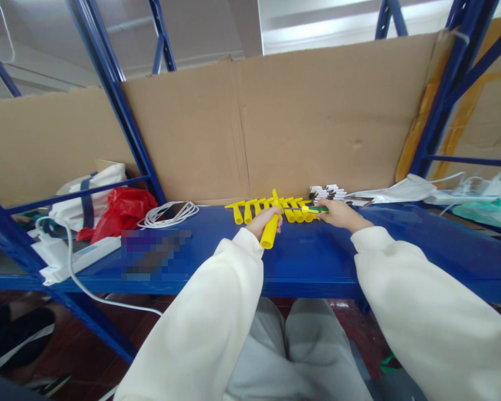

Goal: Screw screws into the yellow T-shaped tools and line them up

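Note:
My left hand (262, 220) is closed around a yellow plastic piece (269, 236) with a round hollow tube end facing me and a narrower crosspiece at its far end. Fingers of my right hand (336, 211) are wrapped round a screwdriver (316, 210) with a green and yellow handle. Its thin shaft points left and reaches the yellow piece by my left hand; whether the tip touches a screw is too small to tell. Behind both hands, several similar yellow pieces (247, 214) lie in a row on the blue shelf (313, 253).
Small white pieces with dark ends (328, 192) are stacked against the cardboard panel (300, 122). Left of my hands are a coiled white cable (169, 214), a red plastic bag (127, 209) and a white power strip (86, 259). A white bag (409, 190) lies at the right.

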A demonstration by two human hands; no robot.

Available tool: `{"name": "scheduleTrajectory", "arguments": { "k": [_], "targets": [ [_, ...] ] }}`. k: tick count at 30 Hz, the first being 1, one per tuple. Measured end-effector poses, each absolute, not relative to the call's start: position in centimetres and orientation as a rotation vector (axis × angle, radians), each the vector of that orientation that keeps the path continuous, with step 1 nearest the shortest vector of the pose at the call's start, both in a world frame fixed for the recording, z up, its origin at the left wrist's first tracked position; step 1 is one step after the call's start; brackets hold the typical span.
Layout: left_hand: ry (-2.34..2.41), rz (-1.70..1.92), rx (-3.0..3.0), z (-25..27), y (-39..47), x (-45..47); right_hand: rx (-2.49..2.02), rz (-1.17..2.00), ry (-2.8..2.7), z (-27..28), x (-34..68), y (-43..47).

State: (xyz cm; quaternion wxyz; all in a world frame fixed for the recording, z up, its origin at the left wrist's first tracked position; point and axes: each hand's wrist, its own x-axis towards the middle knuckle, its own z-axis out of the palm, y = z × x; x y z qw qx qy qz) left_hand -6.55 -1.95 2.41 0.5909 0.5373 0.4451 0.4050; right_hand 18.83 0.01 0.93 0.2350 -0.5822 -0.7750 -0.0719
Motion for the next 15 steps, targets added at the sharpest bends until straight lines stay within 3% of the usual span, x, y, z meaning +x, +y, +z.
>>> {"name": "scheduleTrajectory", "arguments": {
  "k": [15],
  "targets": [
    [1.044, 0.953, 1.260, 3.3, -3.4, -6.3, -1.644, -0.282, -2.140, 0.6, 19.2, 0.5]
  ]
}}
